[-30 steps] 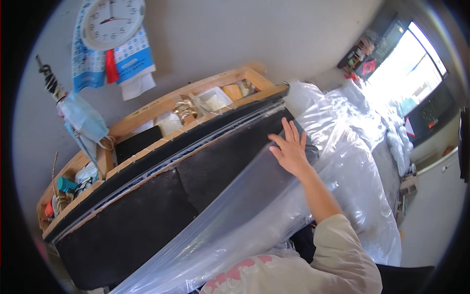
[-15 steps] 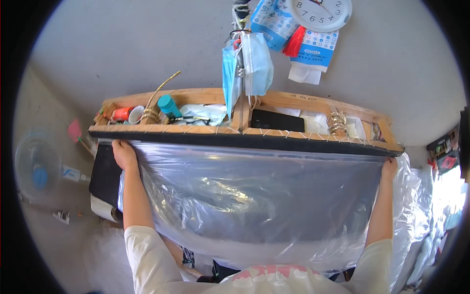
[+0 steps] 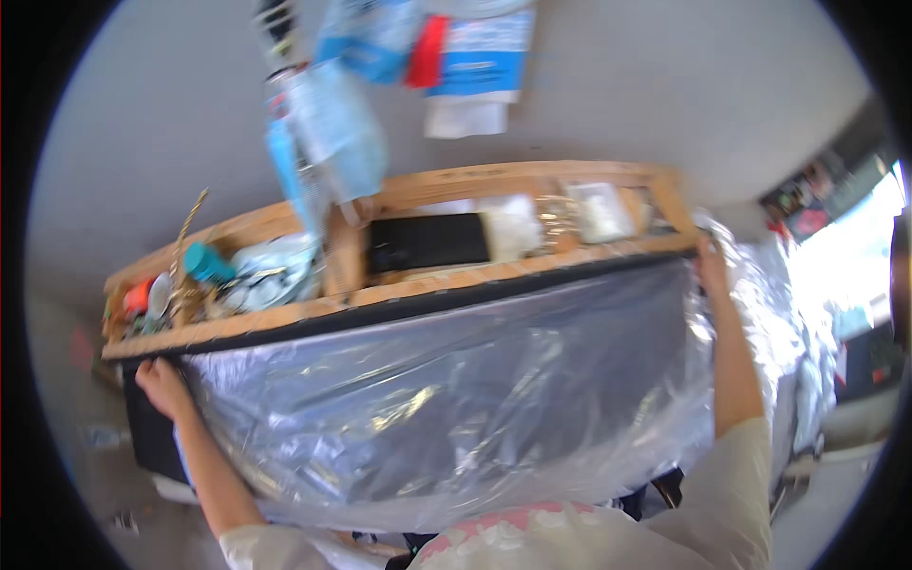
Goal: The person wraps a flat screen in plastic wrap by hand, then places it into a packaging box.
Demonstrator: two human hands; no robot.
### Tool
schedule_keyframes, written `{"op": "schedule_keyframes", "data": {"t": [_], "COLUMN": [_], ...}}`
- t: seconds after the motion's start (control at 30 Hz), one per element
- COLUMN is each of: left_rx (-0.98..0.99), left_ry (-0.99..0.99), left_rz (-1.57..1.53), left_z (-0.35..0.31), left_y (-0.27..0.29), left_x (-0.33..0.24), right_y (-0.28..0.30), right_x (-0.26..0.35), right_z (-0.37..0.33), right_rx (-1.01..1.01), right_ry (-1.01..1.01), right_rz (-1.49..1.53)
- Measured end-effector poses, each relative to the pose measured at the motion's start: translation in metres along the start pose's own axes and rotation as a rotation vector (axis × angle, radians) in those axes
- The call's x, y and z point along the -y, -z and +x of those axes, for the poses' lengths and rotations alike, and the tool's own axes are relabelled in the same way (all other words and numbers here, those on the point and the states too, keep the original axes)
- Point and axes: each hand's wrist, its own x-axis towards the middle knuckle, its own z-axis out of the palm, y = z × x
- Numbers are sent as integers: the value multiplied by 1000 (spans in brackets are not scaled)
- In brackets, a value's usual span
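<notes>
A large clear plastic sheet (image 3: 456, 399) hangs from below a black padded bar (image 3: 418, 302) and spreads toward my body, wrinkled and shiny. My left hand (image 3: 163, 388) is closed at the sheet's upper left edge, just under the bar. At the other end, my right hand (image 3: 712, 271) grips the upper right edge, with more bunched plastic beyond it. The fingertips of both hands are partly hidden and somewhat blurred. Above the bar runs a long wooden frame (image 3: 522, 185) with open compartments.
The compartments hold a black phone-like slab (image 3: 427, 242), a teal-capped container (image 3: 209, 264), an orange container (image 3: 139, 296) and coils of gold cord (image 3: 558, 223). Blue face masks (image 3: 332, 123) hang over the frame. Blue-and-white packs (image 3: 480, 57) hang on the wall. A bright window (image 3: 855, 237) lies at right.
The view has swung to the right, so the frame now appears tilted and further left. Both hands still hold the sheet's edge at the two ends of the bar.
</notes>
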Motion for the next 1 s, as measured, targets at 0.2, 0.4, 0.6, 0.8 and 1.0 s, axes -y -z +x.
{"op": "schedule_keyframes", "data": {"t": [0.2, 0.4, 0.6, 0.8, 1.0], "left_rx": [-227, 242, 301, 292, 1526], "left_ry": [194, -639, -964, -732, -819], "left_rz": [-795, -480, 268, 643, -732], "left_z": [-2, -143, -186, -157, -372], "left_y": [83, 84, 142, 171, 61], "left_x": [0, -149, -49, -91, -333], "right_y": [-39, -38, -40, -51, -34], "right_x": [-50, -52, -21, -13, -24], "right_z": [-105, -93, -206, -311, -297], "right_rx": [-237, -241, 689, 1020, 884], "right_ry": [560, 478, -312, -41, 41], "right_rz": [-204, -208, 992, 969, 960]}}
